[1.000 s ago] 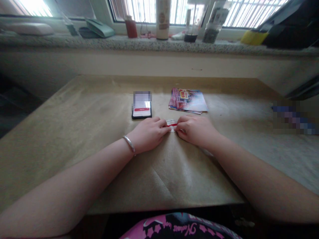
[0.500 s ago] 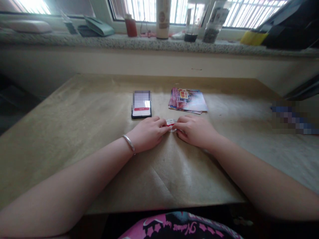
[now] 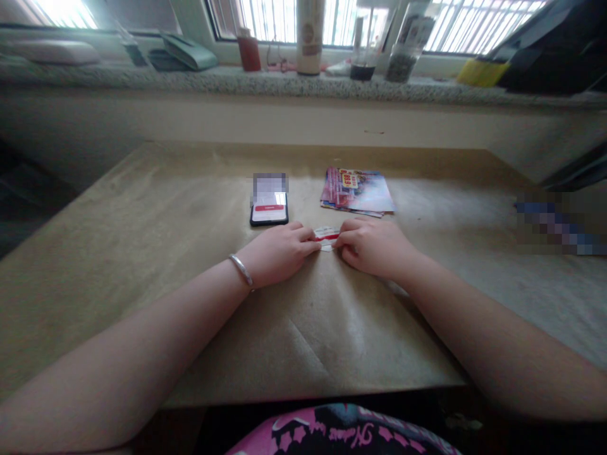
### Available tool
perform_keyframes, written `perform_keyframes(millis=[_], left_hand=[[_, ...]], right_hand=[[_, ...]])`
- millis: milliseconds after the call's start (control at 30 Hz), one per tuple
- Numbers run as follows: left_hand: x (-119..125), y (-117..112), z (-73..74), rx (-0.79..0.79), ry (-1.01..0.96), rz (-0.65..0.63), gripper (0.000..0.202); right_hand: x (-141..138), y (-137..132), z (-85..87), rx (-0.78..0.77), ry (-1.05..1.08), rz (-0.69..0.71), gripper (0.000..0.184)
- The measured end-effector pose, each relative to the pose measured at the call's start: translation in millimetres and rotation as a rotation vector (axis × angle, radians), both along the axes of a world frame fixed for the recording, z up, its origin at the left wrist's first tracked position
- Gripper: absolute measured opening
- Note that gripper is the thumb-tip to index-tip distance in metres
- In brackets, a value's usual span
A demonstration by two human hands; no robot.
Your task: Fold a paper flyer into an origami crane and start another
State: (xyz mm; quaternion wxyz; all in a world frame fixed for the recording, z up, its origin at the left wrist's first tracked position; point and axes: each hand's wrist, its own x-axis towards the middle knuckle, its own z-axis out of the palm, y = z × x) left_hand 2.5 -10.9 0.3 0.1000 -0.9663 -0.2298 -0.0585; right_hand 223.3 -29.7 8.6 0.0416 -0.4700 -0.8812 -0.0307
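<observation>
A small piece of folded paper [image 3: 327, 234], white with a red stripe, lies on the table between my hands. My left hand [image 3: 283, 251], with a silver bangle at the wrist, has its fingers closed on the paper's left end. On the right end, the curled fingers of my right hand [image 3: 367, 245] pinch it against the tabletop. The middle of the paper shows between the fingertips; its ends are hidden under them. Just beyond my left hand lies a phone [image 3: 269, 215] with a lit screen. Past my right hand is a stack of printed leaflets [image 3: 363, 193].
The table [image 3: 142, 253] has a tan cover with creases. A blurred blue item [image 3: 559, 227] lies at its right edge. On the granite sill [image 3: 190, 79] behind stand a red bottle [image 3: 249, 52], a tall cream bottle [image 3: 310, 38], jars and a green case [image 3: 190, 50].
My fingertips have drawn slightly apart, so more of the paper and its red stripe shows. The phone and leaflets have stayed in place.
</observation>
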Motion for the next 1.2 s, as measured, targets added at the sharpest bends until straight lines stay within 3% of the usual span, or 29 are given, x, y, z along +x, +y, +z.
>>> perform_keyframes(millis=[233, 767, 1200], left_hand=[[2.5, -0.8, -1.5, -0.005, -0.004, 0.023, 0.029], [0.9, 1.7, 0.2, 0.046, 0.024, 0.039, 0.023], [-2.2, 0.0, 6.6, 0.017, 0.137, 0.024, 0.018]], right_hand=[[-1.7, -1.7, -0.2, 0.035, -0.039, 0.029, 0.029], [0.9, -4.5, 7.8, 0.031, -0.067, -0.097, 0.026], [8.3, -1.7, 8.2, -0.016, -0.064, -0.019, 0.027]])
